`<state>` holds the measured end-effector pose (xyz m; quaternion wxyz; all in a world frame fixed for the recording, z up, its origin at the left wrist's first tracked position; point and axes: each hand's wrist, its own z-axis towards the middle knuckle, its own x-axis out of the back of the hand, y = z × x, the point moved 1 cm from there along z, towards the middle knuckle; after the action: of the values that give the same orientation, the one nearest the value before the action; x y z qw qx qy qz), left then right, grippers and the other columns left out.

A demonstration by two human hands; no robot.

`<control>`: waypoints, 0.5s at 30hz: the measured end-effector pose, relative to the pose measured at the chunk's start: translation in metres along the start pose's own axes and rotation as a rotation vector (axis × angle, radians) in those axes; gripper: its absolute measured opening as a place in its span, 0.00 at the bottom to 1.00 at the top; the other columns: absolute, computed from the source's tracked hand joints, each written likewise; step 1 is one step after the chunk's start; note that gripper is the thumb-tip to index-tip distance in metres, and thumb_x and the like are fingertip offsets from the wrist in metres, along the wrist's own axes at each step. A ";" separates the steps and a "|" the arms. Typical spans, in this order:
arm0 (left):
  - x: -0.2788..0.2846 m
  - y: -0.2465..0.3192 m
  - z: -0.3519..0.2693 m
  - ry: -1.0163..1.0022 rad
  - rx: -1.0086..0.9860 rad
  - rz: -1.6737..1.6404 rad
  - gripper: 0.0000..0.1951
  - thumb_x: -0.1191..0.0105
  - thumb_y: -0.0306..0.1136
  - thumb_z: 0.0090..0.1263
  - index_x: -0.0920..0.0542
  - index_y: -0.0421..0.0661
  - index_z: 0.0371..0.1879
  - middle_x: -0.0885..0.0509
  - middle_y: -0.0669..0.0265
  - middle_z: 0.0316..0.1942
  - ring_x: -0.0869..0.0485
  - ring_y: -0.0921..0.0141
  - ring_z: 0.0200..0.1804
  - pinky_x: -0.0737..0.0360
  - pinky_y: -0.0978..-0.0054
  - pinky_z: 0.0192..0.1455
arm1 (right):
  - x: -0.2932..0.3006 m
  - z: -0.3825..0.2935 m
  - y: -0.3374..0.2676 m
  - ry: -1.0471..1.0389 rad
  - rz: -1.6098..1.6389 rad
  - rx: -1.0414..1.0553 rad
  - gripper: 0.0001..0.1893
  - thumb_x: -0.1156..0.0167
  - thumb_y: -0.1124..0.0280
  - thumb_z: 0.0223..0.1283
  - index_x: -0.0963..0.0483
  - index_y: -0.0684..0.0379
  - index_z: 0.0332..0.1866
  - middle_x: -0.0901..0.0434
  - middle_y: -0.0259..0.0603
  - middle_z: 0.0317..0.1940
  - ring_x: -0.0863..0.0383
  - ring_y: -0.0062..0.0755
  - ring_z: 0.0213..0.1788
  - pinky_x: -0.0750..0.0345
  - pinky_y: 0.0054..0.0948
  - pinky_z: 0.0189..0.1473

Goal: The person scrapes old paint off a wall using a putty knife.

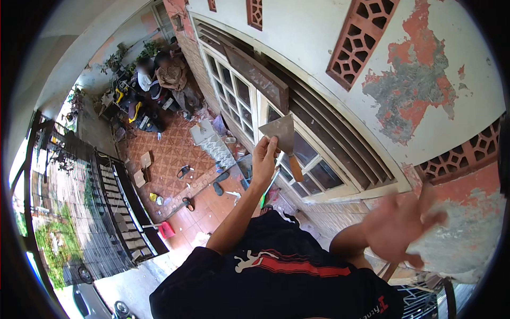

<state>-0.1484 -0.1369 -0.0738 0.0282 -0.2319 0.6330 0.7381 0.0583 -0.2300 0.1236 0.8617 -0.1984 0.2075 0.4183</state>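
Note:
My left hand (pixel 264 156) pinches a paint scraper (pixel 282 132) by its wide metal blade, between thumb and fingers. The scraper's wooden handle (pixel 295 167) points down, away from the palm. Behind it stands a window with white frames and small panes (pixel 306 153), under dark brown louvre slats (pixel 342 137). To the right my right hand (pixel 398 227) is blurred, its fingers spread and nothing seen in it. It is nearest to the lower wall (pixel 474 227), where salmon paint gives way to bare grey.
Higher up, a white wall has a large peeled patch (pixel 414 91) beside a pierced vent block (pixel 360 36). On the tiled floor lie sandals (pixel 218 188), cardboard pieces (pixel 146 159) and a red dustpan (pixel 166 230). Two people (pixel 172 75) sit by parked motorcycles (pixel 147 115). A railing (pixel 119 207) runs left.

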 end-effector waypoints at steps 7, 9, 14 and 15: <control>-0.009 0.000 -0.008 0.009 0.061 0.007 0.13 0.50 0.40 0.78 0.22 0.45 0.35 0.25 0.75 0.27 0.32 0.81 0.31 0.34 0.81 0.36 | -0.052 0.041 0.002 -0.495 0.622 0.187 0.16 0.48 0.79 0.66 0.31 0.62 0.59 0.40 0.39 0.45 0.26 0.37 0.36 0.12 0.42 0.47; -0.009 -0.001 -0.008 -0.007 0.054 0.017 0.13 0.50 0.41 0.78 0.22 0.45 0.36 0.25 0.74 0.27 0.31 0.81 0.31 0.34 0.81 0.37 | -0.054 0.043 0.000 -0.473 0.643 0.200 0.15 0.49 0.80 0.66 0.30 0.64 0.57 0.39 0.40 0.45 0.26 0.36 0.35 0.11 0.42 0.45; -0.006 0.002 -0.006 -0.002 0.014 0.030 0.13 0.50 0.42 0.78 0.22 0.44 0.36 0.25 0.74 0.28 0.30 0.81 0.32 0.33 0.81 0.38 | -0.053 0.033 -0.013 -0.386 0.701 0.294 0.14 0.52 0.82 0.66 0.27 0.62 0.54 0.40 0.40 0.46 0.27 0.36 0.34 0.12 0.41 0.46; -0.009 0.002 -0.004 -0.006 0.004 0.037 0.13 0.50 0.42 0.78 0.21 0.44 0.37 0.25 0.74 0.28 0.30 0.81 0.32 0.33 0.81 0.38 | -0.053 0.036 -0.013 -0.393 0.695 0.295 0.14 0.52 0.82 0.66 0.27 0.62 0.54 0.40 0.40 0.46 0.27 0.36 0.34 0.12 0.41 0.46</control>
<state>-0.1394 -0.1383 -0.0692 0.0169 -0.2181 0.6387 0.7377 0.0458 -0.2529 0.1832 0.7118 0.0923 0.1516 0.6796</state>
